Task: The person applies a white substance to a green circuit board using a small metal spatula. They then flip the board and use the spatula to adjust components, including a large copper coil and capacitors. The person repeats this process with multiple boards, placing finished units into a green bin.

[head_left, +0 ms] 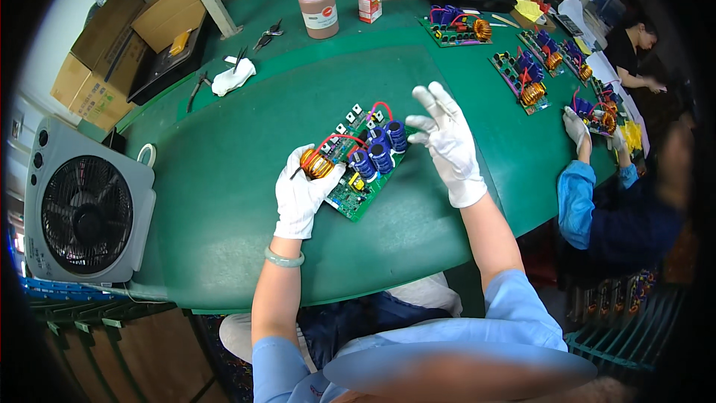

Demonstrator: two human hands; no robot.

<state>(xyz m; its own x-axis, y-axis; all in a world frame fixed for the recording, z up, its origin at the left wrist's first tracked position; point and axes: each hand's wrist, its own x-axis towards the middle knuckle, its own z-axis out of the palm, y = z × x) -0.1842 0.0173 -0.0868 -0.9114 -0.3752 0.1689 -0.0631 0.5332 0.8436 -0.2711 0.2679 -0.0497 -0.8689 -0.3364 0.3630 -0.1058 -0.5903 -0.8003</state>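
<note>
A green circuit board point(356, 198) lies tilted over the middle of the green mat. It carries a copper-wound coil, several blue capacitors, red wires and a row of upright transistors. My left hand point(300, 198), in a white glove, grips the board's left end around the coil point(318, 165), thumb over the lower edge. Gloved in white too, my right hand point(449, 142) is raised just right of the board, apart from it. Its fingers are stretched out and nothing shows in them.
A grey fan point(86, 205) stands at the left. Pliers point(198, 92), a white cloth point(233, 77), keys point(269, 34), a jar point(318, 11) and a drink carton point(370, 3) lie along the back. Further boards point(520, 78) sit at right, where a co-worker's gloved hands point(576, 130) hold one.
</note>
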